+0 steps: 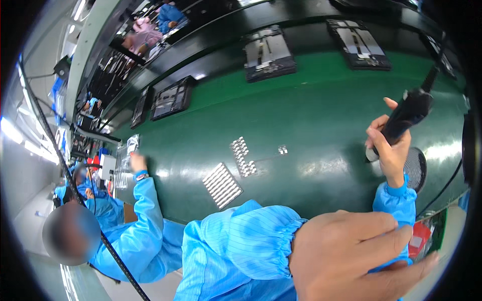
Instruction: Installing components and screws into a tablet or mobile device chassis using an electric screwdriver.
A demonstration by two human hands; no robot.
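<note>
My left hand [346, 251] is large and close in the lower right, its arm reaching across from the left in a blue sleeve. Its fingers are stretched out and apart, with nothing seen in them. Farther off at the right, my right hand [394, 150] is closed round a black corded hand tool [409, 113], held at a slant above the bench. The tool's cable runs up and away, and a pale grey rounded end shows at its lower left. Its exact kind is not clear. Beside the right wrist lies a dark round mesh-like disc [416, 168].
On the green bench [301, 185] lie a sheet of pale strips [222, 185], a sheet of small silvery pieces [243, 156] and a tiny piece [282, 150]. Several black device housings [269, 52] stand along the far side. A co-worker's hand [137, 162] touches the bench at left.
</note>
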